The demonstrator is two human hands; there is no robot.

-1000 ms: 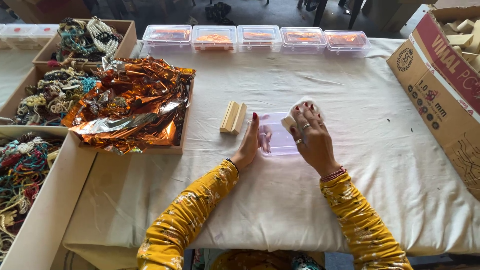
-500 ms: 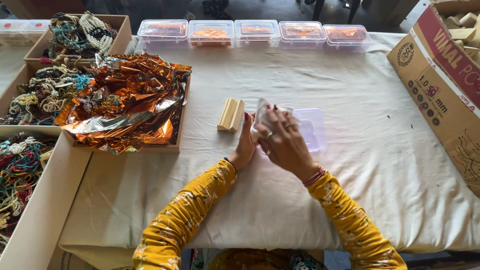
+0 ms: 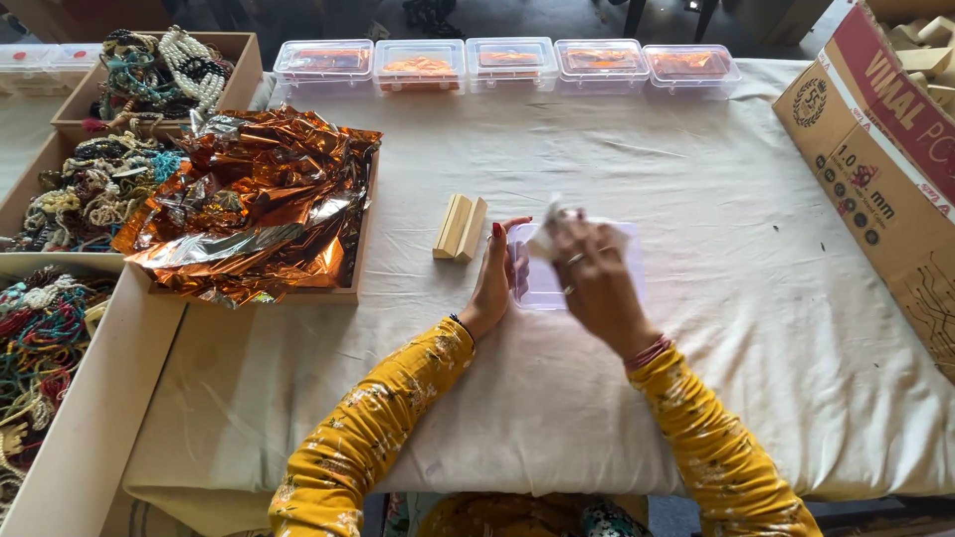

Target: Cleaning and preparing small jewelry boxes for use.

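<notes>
A clear plastic box [image 3: 545, 283] lies on the white cloth [image 3: 597, 398] in front of me. My left hand [image 3: 493, 278] holds its left edge, thumb on the rim. My right hand [image 3: 595, 281] is over the box, fingers closed on a white cloth or tissue [image 3: 552, 224] that it presses into the box. Two small wooden blocks [image 3: 460, 227] stand side by side just left of my left hand.
A wooden tray with crumpled orange foil [image 3: 254, 204] sits at left, beside trays of beaded strings [image 3: 70, 194]. Several lidded clear boxes with orange contents [image 3: 507, 62] line the far edge. A printed cardboard carton [image 3: 880, 159] stands at right.
My right hand has moved left across the clear box with the white cloth. My left hand has stayed on the box's left edge.
</notes>
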